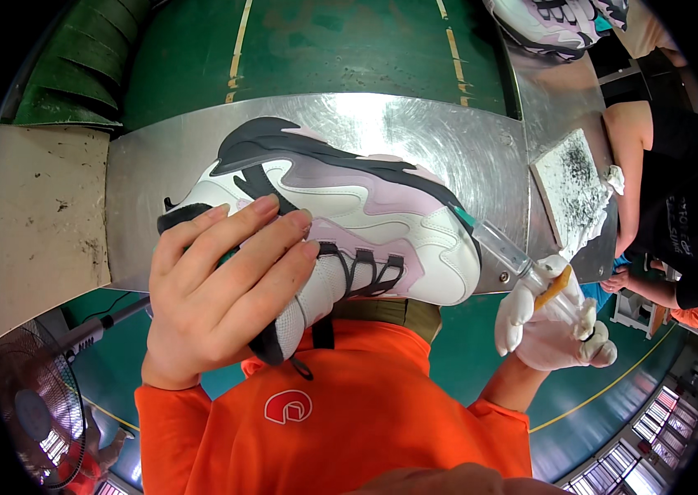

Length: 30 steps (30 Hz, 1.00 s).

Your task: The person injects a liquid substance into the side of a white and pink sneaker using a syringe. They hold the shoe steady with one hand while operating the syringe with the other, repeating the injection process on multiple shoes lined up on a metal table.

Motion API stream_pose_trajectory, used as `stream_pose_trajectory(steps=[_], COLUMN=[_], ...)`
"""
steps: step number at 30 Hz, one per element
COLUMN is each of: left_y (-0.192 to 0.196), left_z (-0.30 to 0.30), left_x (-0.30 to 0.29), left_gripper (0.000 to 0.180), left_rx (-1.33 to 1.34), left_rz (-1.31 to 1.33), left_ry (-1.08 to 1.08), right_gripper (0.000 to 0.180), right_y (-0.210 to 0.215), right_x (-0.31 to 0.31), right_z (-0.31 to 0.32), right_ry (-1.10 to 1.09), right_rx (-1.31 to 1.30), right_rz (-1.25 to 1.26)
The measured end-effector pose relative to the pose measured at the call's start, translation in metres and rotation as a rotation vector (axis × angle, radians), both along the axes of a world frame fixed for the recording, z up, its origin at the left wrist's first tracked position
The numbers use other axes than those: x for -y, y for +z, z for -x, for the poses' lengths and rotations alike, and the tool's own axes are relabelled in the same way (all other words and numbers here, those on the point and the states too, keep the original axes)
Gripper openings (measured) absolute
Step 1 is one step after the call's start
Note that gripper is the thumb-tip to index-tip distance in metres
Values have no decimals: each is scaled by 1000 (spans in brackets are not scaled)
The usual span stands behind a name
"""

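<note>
A sneaker (349,198) in white, pale lilac and black lies on its side over the metal table, its dark sole turned away from me. My bare left hand (229,285) is closed over its ankle part, fingers spread across the upper. In my right hand (555,322), which wears a white glove, is a clear syringe (501,249) with a green tip. That tip touches or nearly touches the edge between sole and upper at the toe; I cannot tell which. An orange-brown band sits around a gloved finger.
A white slab with black smears (567,190) lies right of the sneaker. More sneakers (551,25) stand at the far right. Beyond the metal tabletop (159,165) runs a green belt (340,49). A co-worker (679,181) in black is at the right, a fan (35,404) at lower left.
</note>
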<state>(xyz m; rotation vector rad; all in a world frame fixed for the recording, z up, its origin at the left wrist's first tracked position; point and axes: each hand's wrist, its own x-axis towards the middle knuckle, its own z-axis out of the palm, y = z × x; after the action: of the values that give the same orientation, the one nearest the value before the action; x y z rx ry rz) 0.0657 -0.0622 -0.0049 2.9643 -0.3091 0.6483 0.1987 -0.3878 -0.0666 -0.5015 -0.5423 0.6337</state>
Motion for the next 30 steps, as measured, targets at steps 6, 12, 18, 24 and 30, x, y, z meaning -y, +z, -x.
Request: stream_pose_trajectory(steps=[6,12,18,24,30], left_y=[-2,-4,-2,-1,5], left_z=[-1,0,0,1,1], left_x=[-1,-2,-2,-2,4], left_gripper=[20,19,19,20,22], left_rx=[23,54,32,16,-42], left_rz=[-9,14,4,8,30], left_ry=[-8,-16,-10,-18,2], right_gripper=[38,51,65,88,121], right_y=[6,16,28,31,12], right_x=[-14,-21,-22,-19,-2], right_z=[-6,-9,-9,-9,-4], right_ry=[81,114,113,76,41], right_rx=[-11,-10,-12,-37,-90], right_rz=[89,197,342,425,335])
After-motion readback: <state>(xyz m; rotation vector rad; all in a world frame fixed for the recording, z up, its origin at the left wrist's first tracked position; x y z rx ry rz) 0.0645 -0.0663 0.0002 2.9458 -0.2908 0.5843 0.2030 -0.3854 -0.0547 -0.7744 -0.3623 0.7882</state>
